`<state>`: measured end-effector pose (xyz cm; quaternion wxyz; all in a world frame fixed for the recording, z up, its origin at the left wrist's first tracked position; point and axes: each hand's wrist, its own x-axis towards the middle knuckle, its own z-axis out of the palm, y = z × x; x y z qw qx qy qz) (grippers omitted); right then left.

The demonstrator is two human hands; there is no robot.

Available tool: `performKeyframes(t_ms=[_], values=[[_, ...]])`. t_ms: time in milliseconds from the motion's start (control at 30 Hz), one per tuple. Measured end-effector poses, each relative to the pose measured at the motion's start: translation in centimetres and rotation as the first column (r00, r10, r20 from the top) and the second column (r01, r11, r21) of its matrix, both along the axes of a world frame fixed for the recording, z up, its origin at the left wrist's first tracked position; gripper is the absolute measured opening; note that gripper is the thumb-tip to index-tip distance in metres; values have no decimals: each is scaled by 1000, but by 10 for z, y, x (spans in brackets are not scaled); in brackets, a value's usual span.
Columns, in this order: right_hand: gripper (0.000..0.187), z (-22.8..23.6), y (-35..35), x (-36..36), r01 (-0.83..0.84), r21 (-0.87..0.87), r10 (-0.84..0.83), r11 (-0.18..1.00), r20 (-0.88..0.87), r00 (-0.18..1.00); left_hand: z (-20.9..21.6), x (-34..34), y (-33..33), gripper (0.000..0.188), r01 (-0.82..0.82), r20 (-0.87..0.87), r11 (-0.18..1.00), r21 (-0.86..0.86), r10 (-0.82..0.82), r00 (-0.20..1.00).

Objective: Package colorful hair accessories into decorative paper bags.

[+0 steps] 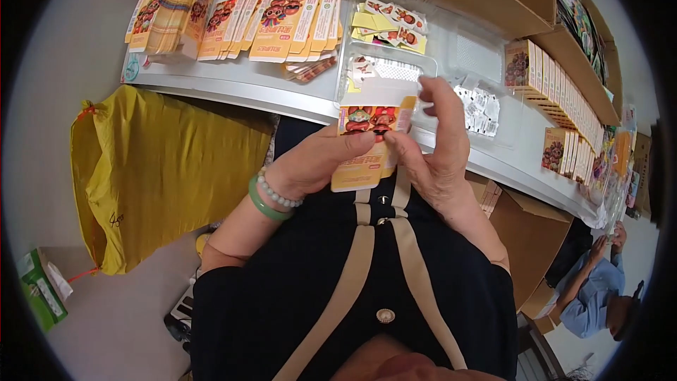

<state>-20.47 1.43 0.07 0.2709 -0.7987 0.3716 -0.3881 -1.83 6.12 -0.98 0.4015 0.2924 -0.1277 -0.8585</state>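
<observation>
A yellow-and-orange carton (363,166) with red cartoon figures is in front of my chest, its pale flap standing up at the far end. My left hand (317,159) grips it from the left, thumb pressed on the printed face and the other fingers hidden behind. On the right side, my right hand (441,148) touches the carton with its thumb, while its visible fingers are raised and apart. Just beyond the carton is a clear plastic tray (423,63) with small picture cards (405,25) and silver-white packets (479,109).
Flat cartons (282,21) lie stacked on the table's left. Rows of filled-out cartons (557,92) stand at the right beside a cardboard box (515,3). A yellow bag (169,169) hangs below the table edge. Another person (592,296) is at the far right.
</observation>
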Motion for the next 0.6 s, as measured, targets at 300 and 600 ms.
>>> performKeyframes(t_ms=[300,600], values=[[18,18,-11,-12,-398,412,383,820,122,916,0,-9,7,74,128,3,968,-217,-131,991],[32,26,-14,-12,-525,455,434,719,296,851,-7,-9,4,67,83,165,945,-317,-31,986]])
